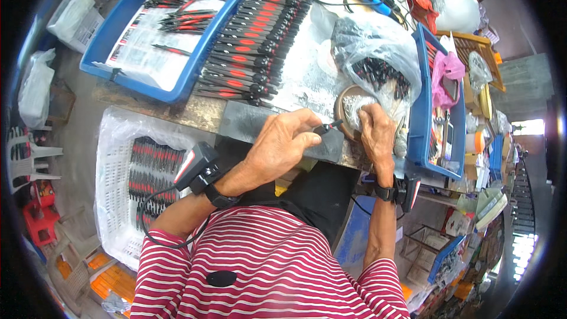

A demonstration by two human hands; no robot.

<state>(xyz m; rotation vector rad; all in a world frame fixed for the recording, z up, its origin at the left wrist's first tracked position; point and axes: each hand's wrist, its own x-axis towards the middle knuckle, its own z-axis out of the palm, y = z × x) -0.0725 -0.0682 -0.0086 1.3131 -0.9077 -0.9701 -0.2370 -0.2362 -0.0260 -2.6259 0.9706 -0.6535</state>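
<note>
Roughly mid-batch, by the look of it. Left hand [282,142] pinches one black-handled tool [328,126] at the near table edge, fingers closed tight on it, tip pointing right toward a round brown dish [344,101]. Right hand [376,132] is curled into that dish, over small silvery parts [358,106]; can't tell whether it actually holds one.

Done, I'd judge: a long stacked row of black-and-red tools [251,47] across the table's far middle, plus more in the blue tray [112,35] far left and the white crate [115,183] near left.

Left: a clear plastic bag [378,53] just beyond the dish, loose black-and-red pieces visible inside. Exact count not readable.
</note>
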